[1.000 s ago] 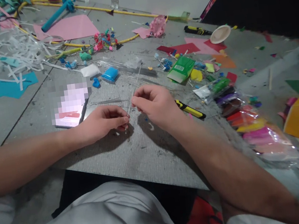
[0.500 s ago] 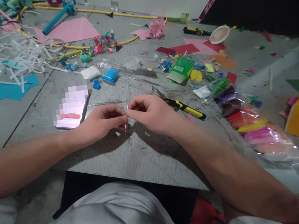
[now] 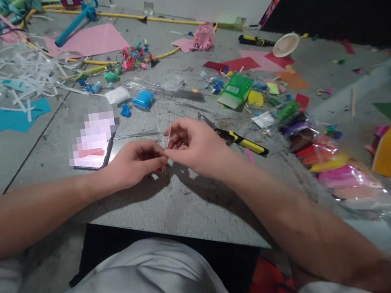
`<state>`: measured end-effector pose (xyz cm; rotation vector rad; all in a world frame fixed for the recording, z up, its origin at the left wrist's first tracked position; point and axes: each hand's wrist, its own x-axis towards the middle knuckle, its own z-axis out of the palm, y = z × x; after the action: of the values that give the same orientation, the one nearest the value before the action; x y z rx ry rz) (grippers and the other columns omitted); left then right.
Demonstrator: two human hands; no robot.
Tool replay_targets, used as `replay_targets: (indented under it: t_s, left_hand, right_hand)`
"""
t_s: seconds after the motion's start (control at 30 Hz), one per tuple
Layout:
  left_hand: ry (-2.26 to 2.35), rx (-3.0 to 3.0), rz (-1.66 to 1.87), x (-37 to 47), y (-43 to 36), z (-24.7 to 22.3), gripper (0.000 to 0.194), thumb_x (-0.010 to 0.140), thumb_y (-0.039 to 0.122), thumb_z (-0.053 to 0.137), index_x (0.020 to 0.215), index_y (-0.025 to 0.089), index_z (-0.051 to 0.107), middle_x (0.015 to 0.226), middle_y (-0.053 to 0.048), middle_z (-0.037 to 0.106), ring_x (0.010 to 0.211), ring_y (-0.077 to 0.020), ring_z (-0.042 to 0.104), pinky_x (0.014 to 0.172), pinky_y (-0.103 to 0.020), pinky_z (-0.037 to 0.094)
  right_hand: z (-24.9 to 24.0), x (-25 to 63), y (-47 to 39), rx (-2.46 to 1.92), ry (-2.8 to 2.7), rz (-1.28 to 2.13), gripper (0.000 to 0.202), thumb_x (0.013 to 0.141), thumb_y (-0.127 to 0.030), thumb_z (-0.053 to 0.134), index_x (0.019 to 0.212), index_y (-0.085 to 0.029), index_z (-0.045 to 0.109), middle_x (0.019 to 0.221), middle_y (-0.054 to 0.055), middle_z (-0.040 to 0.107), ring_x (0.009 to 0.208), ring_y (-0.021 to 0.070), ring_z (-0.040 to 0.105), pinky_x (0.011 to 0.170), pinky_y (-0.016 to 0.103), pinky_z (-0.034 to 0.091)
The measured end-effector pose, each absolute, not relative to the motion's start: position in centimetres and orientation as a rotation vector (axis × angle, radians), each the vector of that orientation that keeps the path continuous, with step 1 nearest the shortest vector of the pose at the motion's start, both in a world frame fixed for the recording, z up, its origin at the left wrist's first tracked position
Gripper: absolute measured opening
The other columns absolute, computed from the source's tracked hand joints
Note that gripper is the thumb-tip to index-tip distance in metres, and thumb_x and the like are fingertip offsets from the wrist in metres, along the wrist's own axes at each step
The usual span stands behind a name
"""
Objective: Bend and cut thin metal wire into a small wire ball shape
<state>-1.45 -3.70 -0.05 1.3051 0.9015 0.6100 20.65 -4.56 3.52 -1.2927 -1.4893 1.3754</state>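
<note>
Thin wire point(image 3: 168, 134) runs upright between my two hands, over the near part of the grey table. My left hand point(image 3: 136, 163) pinches it low down with thumb and fingers. From the other side, my right hand point(image 3: 195, 145) closes thumb and fingertips on the same wire, its fingers bent. The fingertips of both hands nearly touch, and the exact grip is partly hidden. More loose wires point(image 3: 136, 135) lie flat just behind my left hand. Right beside my right hand rests a pair of pliers point(image 3: 241, 141) with black and yellow handles.
A lit phone point(image 3: 92, 143) lies left of my hands. Behind are blue clay point(image 3: 143, 99), a white packet point(image 3: 117, 95) and a green packet point(image 3: 235, 91). Bags of coloured clay point(image 3: 343, 177) line the right side. White paper strips point(image 3: 23, 73) heap at the far left.
The fingers of my right hand have lifted and opened slightly around the wire, showing more of it. My left hand has shifted a little lower and stays at the wire.
</note>
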Motion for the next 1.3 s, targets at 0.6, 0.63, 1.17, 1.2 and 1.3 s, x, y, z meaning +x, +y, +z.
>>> replay_targets:
  t_s: [0.6, 0.63, 1.17, 1.2, 1.3]
  left_hand:
    - [0.999, 1.349, 0.644, -1.4, -3.7, -0.1, 0.042, 0.086, 0.056, 0.109, 0.088, 0.02, 0.087, 0.082, -0.005, 0.082, 0.074, -0.0194, 0.073, 0.07, -0.034, 0.061]
    - [0.999, 1.364, 0.636, -1.4, -3.7, -0.2, 0.042, 0.086, 0.057, 0.108, 0.088, 0.02, 0.087, 0.082, -0.005, 0.082, 0.074, -0.0191, 0.072, 0.07, -0.034, 0.06]
    - [0.914, 1.397, 0.574, -1.6, -3.6, 0.9, 0.022, 0.086, 0.036, 0.096, 0.085, 0.021, 0.079, 0.075, 0.0, 0.074, 0.073, -0.0177, 0.07, 0.074, -0.033, 0.062]
    - [0.909, 1.398, 0.574, -1.6, -3.7, 1.0, 0.022, 0.086, 0.035, 0.096, 0.085, 0.021, 0.079, 0.075, 0.001, 0.073, 0.073, -0.0172, 0.07, 0.074, -0.032, 0.062]
    - [0.892, 1.398, 0.581, -1.7, -3.7, 1.0, 0.021, 0.087, 0.033, 0.097, 0.087, 0.02, 0.08, 0.075, 0.001, 0.073, 0.072, -0.0162, 0.07, 0.073, -0.031, 0.062]
  right_hand:
    - [1.4, 20.1, -4.9, -1.415, -1.237, 1.441, 0.014, 0.076, -0.034, 0.092, 0.073, -0.026, 0.081, 0.072, -0.003, 0.073, 0.07, 0.0169, 0.056, 0.068, 0.035, 0.044]
    - [1.4, 20.0, -4.9, -1.422, -1.239, 1.443, 0.013, 0.075, -0.034, 0.092, 0.072, -0.026, 0.082, 0.07, -0.004, 0.071, 0.068, 0.0168, 0.054, 0.067, 0.035, 0.042]
    - [2.2, 21.4, -3.4, -1.165, -1.379, 1.188, 0.056, 0.08, -0.05, 0.11, 0.124, -0.028, 0.084, 0.085, -0.005, 0.08, 0.073, 0.0191, 0.072, 0.059, 0.032, 0.054]
    - [2.3, 21.5, -3.2, -1.143, -1.373, 1.179, 0.065, 0.079, -0.052, 0.112, 0.132, -0.03, 0.081, 0.082, -0.007, 0.078, 0.073, 0.0194, 0.073, 0.059, 0.032, 0.055]
    - [1.9, 21.6, -2.7, -1.088, -1.392, 1.162, 0.083, 0.079, -0.055, 0.112, 0.148, -0.034, 0.072, 0.079, -0.011, 0.074, 0.073, 0.0201, 0.076, 0.061, 0.034, 0.06]
